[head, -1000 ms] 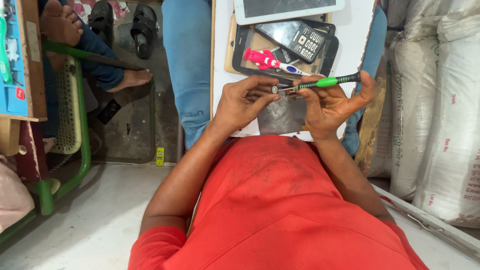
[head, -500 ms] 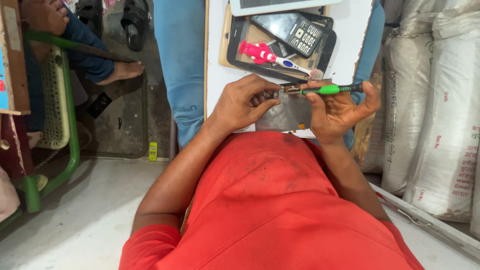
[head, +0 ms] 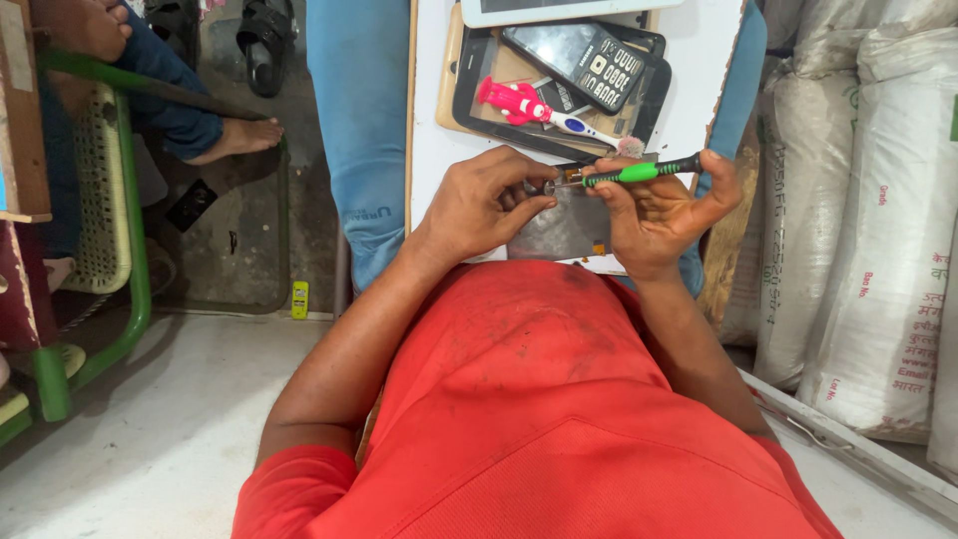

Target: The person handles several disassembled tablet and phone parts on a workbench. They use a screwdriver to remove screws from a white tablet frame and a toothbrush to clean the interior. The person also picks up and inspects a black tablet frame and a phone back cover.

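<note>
Holding a green-and-black screwdriver (head: 639,172) in our right hand (head: 659,210), fingers wrapped round the handle, thumb side up, shaft lying roughly level and pointing left. Its metal tip meets our left hand (head: 484,205) at the fingertips. Left fingers are curled and pinched together on something small at the tip; too small to tell what it is.

Both hands sit over a grey metal plate (head: 564,230) lying on the white board (head: 429,160) across our lap. The plate is partly covered by both hands; its near edge is close to our red shirt (head: 559,399).

Further up the board, just beyond the hands:
- black phone frame (head: 469,90) lying flat on a tan sheet
- pink-handled toothbrush (head: 529,108) lying across the frame, bristles toward the right, close to the screwdriver handle
- dark keypad phone (head: 594,65) tilted, resting on the frame's upper right
- white tablet edge (head: 559,10) at the top, cut off by the picture

Around us:
- blue trouser legs (head: 359,130) either side of the board
- white sacks (head: 868,220) stacked on the right, well apart from the hands
- green chair frame (head: 135,250) on the left, with another person's bare foot (head: 239,140) on the floor beside it
- dark sandals (head: 264,40) at top left
- small yellow item (head: 299,299) on the floor near the chair; cannot tell what it is
</note>
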